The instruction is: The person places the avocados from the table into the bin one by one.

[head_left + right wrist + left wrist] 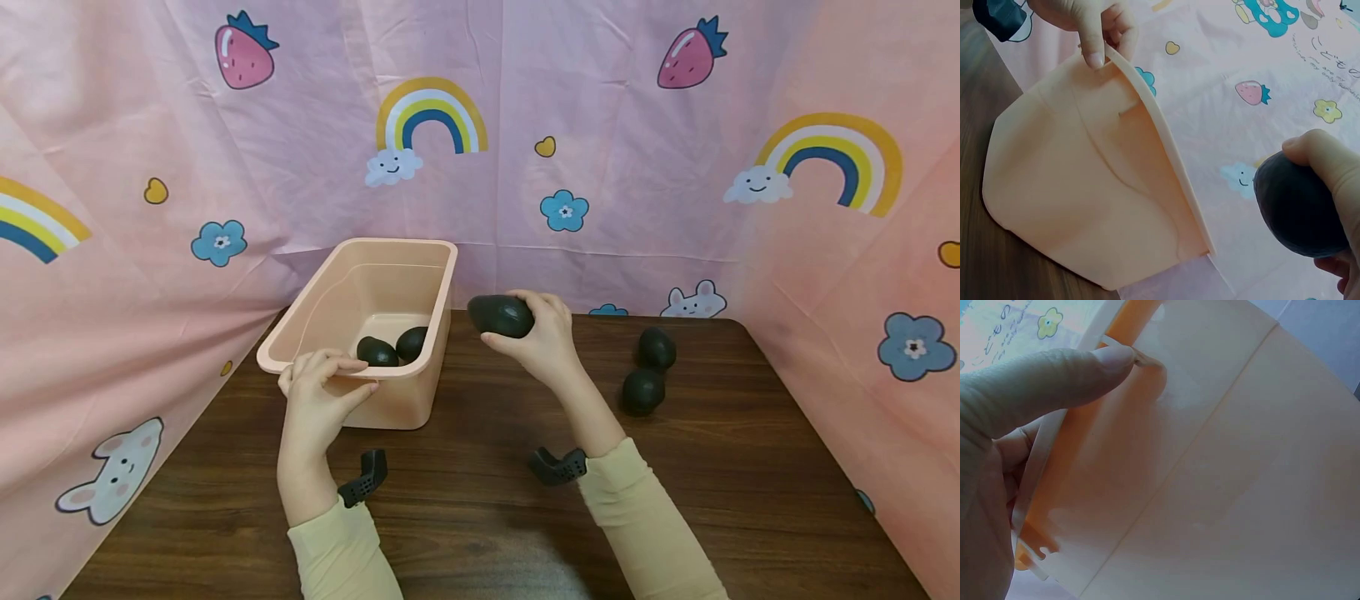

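My right hand (pixel 543 337) grips a dark avocado (pixel 501 316) in the air, just right of a peach plastic bin (pixel 441 333). The right wrist view shows this avocado (pixel 1297 206) between thumb and fingers. My left hand (pixel 318 396) holds the bin's near rim, fingers over the edge and thumb on the outer wall; the thumb (pixel 1085 375) shows in the left wrist view. Inside the bin, two avocados (pixel 377 352) lie at the near end, partly hidden by the rim. Two more avocados (pixel 643 392) sit close together on the table to the right.
The dark wood table (pixel 480 517) carries everything. A pink patterned cloth (pixel 615 100) hangs behind and along both sides, close to the bin's far end. Black wrist-worn devices (pixel 558 467) stick out from both forearms.
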### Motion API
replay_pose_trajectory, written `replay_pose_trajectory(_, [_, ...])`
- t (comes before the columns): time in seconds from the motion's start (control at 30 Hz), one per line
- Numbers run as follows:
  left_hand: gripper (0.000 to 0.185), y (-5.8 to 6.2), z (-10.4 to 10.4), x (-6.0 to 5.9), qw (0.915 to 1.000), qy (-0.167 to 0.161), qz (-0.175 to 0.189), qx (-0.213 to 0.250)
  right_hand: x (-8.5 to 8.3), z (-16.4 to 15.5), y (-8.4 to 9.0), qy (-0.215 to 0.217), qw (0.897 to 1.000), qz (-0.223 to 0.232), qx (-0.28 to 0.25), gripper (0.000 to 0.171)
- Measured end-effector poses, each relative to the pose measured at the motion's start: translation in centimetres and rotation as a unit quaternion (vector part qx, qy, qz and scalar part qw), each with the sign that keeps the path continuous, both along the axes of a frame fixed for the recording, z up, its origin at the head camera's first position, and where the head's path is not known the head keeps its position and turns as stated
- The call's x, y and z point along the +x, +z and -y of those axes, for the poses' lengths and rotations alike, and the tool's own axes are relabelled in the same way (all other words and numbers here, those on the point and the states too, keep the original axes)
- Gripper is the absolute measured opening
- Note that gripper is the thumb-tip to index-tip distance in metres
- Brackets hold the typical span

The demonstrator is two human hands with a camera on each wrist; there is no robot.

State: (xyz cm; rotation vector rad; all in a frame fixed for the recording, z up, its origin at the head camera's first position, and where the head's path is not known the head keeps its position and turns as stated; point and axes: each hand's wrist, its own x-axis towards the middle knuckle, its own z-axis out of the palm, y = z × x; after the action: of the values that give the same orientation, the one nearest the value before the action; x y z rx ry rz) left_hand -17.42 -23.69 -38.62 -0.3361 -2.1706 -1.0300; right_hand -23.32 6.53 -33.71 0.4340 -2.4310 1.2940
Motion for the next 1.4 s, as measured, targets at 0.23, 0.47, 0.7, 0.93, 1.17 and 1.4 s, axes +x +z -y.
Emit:
replay_pose_trajectory(0.23, [0.032,-0.1,0.0,0.0,1.0000,-0.001,0.001,-0.001,-0.3,1.3,0.6,0.009,1.000,-0.008,0.007,0.064])
replay_pose_trajectory(0.47, [0.032,-0.1,0.1,0.0,1.0000,-0.003,0.000,0.000,-0.7,2.5,1.0,0.017,1.000,-0.011,0.011,0.065])
replay_pose_trajectory(0.7, [0.032,-0.1,0.1,0.0,1.0000,-0.003,-0.002,-0.002,-1.4,3.7,1.1,0.032,0.999,-0.025,0.013,0.064])
replay_pose_trajectory(0.93, [0.032,-0.1,0.1,0.0,1.0000,-0.002,0.002,-0.004,-1.8,4.8,1.1,0.044,0.999,-0.022,0.012,0.065])
replay_pose_trajectory(1.17, [0.032,-0.1,0.1,-0.1,1.0000,0.000,0.005,-0.006,-2.2,5.9,1.0,0.054,0.998,-0.010,0.027,0.067])
replay_pose_trajectory(1.4, [0.033,0.0,0.0,0.0,1.0000,0.002,0.005,-0.008,-2.4,6.9,1.2,0.065,0.997,-0.011,0.044,0.066])
